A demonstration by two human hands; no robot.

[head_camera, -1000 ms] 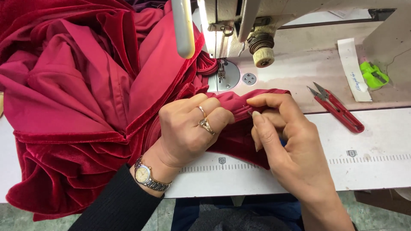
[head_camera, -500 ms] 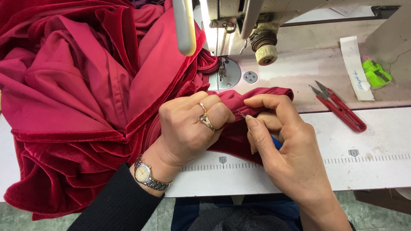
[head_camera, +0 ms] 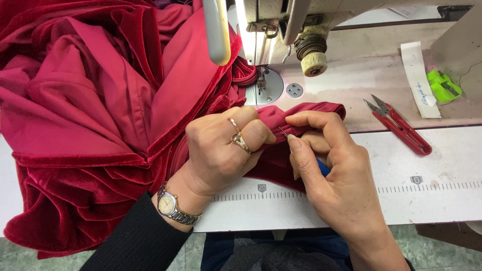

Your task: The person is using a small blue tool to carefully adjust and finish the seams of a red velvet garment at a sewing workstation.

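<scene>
At six o'clock: left hand bunches red velvet fabric, steadying its seam.
Right hand: pinches a thin blue-handled tool, its point at the seam.

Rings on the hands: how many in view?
2, both on the left hand: one plain ring, and one with a raised top on the neighbouring finger. The right hand shows none; its curled fingers may hide one.

Fabric heaped left of the sewing machine, snips right on the table.
</scene>
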